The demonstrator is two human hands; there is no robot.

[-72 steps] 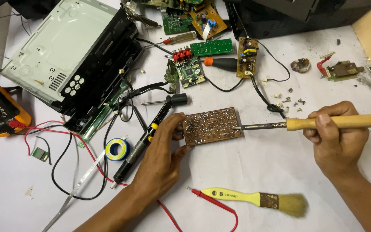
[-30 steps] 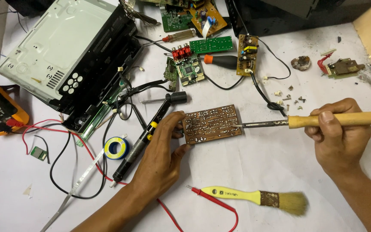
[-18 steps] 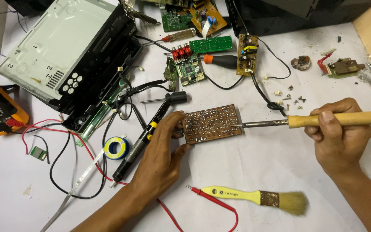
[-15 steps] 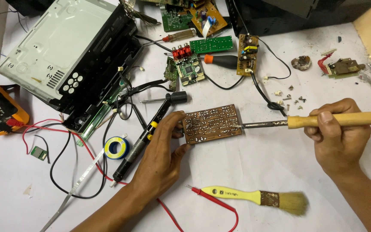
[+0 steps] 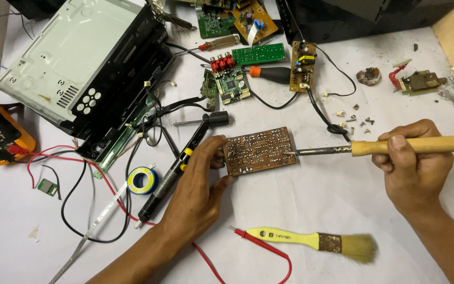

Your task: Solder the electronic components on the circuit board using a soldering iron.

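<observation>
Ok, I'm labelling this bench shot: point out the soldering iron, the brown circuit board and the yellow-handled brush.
soldering iron point(image 5: 411, 145): head view, on its wooden handle.
brown circuit board point(image 5: 259, 151): head view, middle of its solder side.
yellow-handled brush point(image 5: 290, 238): head view, on the yellow handle.

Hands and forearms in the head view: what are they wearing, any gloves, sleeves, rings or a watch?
Both hands are bare: no gloves on the left hand or the right hand. No ring shows on any visible finger, and no watch or band at either wrist. The forearms are uncovered as far as the picture's edge, so no sleeve is in view. Nails look short and unpainted.
</observation>
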